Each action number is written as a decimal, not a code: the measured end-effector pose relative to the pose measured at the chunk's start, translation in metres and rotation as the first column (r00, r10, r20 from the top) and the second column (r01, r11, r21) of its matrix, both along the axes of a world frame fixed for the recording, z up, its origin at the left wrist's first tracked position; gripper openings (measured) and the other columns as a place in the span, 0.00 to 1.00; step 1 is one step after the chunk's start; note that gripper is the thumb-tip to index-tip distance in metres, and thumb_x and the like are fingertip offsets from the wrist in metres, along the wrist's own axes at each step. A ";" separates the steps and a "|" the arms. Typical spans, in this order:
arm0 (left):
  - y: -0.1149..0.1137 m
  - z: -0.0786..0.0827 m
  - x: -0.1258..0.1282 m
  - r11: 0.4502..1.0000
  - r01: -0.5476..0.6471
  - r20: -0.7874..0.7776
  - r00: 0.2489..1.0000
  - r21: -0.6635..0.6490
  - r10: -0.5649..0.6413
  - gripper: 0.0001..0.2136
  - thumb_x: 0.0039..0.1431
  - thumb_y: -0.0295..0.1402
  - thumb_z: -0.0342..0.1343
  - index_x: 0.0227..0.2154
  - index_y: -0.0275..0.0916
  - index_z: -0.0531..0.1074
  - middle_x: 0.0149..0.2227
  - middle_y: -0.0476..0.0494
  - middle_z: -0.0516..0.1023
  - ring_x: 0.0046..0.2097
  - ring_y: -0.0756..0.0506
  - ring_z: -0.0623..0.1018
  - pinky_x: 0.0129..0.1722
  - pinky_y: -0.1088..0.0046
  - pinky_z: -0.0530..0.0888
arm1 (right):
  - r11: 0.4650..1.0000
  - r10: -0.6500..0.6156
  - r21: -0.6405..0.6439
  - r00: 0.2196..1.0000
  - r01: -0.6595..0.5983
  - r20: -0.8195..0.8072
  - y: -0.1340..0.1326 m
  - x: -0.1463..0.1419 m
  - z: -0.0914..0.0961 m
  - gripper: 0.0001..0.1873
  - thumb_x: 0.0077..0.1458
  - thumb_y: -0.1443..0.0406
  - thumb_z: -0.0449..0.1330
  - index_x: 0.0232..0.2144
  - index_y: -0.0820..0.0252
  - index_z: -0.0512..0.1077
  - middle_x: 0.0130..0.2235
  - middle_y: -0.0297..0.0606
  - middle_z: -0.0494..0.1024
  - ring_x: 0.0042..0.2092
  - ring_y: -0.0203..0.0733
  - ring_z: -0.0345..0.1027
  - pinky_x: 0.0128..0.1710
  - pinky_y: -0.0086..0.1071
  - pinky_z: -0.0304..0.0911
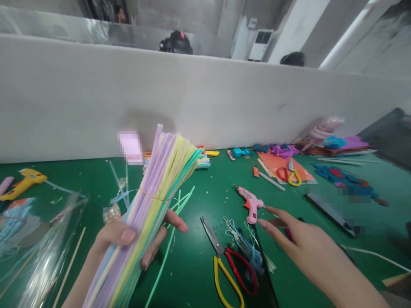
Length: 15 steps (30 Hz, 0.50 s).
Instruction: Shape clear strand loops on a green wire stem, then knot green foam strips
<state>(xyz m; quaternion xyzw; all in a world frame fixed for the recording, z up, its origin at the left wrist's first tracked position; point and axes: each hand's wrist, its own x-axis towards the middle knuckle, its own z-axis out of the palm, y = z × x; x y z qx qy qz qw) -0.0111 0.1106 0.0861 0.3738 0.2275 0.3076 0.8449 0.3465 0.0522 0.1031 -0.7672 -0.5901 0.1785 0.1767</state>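
My left hand (135, 239) is closed around a thick bundle of pastel pipe cleaners (157, 184), purple, yellow and teal, bound by a rubber band and tilted up to the right. My right hand (295, 239) is open, fingers stretched out over the green table (199, 265), its fingertips close to a pink glue gun (251, 204). Just left of that hand lie scissors (224, 261) with red and yellow handles and a tangle of pale blue string (244, 241).
A yellow glue gun (22, 182) and clear plastic wrapping (41, 252) lie at the left. Felt pieces, an orange sheet (279, 164) and another pair of scissors (290, 173) sit at the back right. A white partition (205, 94) walls the table's far edge.
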 end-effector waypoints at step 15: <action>0.013 -0.023 0.004 0.994 0.097 0.053 0.994 0.046 -0.100 0.27 0.48 0.43 0.64 0.50 0.33 0.77 0.36 0.37 0.81 0.23 0.51 0.71 0.22 0.77 0.74 | 0.742 0.289 -0.044 0.378 -0.669 -0.879 0.054 -0.097 -0.004 0.18 0.54 0.52 0.70 0.34 0.63 0.82 0.22 0.34 0.79 0.24 0.34 0.72 0.29 0.28 0.68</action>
